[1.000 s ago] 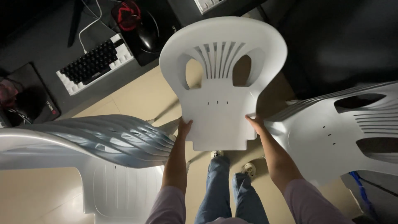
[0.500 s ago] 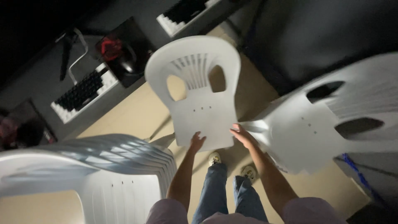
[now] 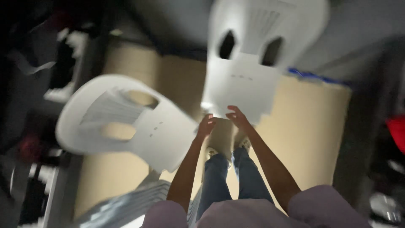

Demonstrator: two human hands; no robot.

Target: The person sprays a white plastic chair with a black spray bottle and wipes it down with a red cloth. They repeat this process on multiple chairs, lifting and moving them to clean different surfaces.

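White moulded plastic chair point(image 3: 249, 63), smooth matte shell, is hanging in the upper centre of the frame, backrest up near the top edge, flat seat panel pointing down toward the person. Backrest is showing thin vertical slats between two rounded oval cutouts; seat has a row of small holes across it. Heavy motion blur, so edges are reading soft.

Both bare hands are working the seat's lower front edge. Left hand point(image 3: 206, 126) is curling at the lower left corner of the seat, grip clenched on the rim there. Right hand point(image 3: 237, 118) is lying over the seat's lower edge just beside it, fingers spread on the plastic, grip grasping the chair too; thumbs not clear in the blur.

Second white plastic chair point(image 3: 126, 124), same moulded shape, is tilting sideways at centre left, its seat edge near the left hand, contact cannot tell. Ribbed pale grey-white plastic surface point(image 3: 126, 207) is showing at bottom left, ridged and glossy.

Tan floor point(image 3: 312, 135) is spreading under everything, smooth and flat. Blue denim legs point(image 3: 232, 181) and light shoes point(image 3: 211, 152) are standing below the hands. Pale lilac sleeves point(image 3: 320, 207) are filling the bottom edge. Red blurred object point(image 3: 396, 133) is sitting at the right edge.
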